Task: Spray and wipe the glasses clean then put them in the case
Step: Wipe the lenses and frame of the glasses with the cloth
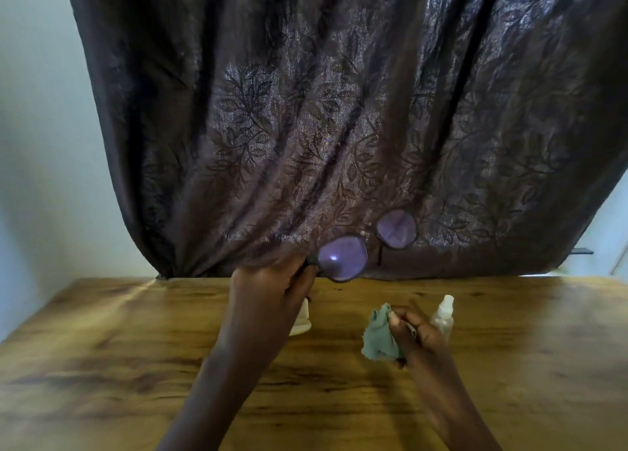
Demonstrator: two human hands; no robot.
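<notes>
My left hand point(272, 280) holds the glasses point(367, 245) up above the far side of the table, gripping them at their left end. Their round lenses look purple against the curtain. My right hand point(413, 335) is shut on a crumpled grey-green cloth point(379, 335), held low over the table and apart from the glasses. A small clear spray bottle point(443, 318) stands upright just behind my right hand. A white object point(302, 325), partly hidden behind my left wrist, rests on the table; I cannot tell whether it is the case.
The wooden table point(136, 365) fills the lower half of the view. A dark brown leaf-patterned curtain point(339, 110) hangs behind its far edge, with pale wall point(40, 144) to the left.
</notes>
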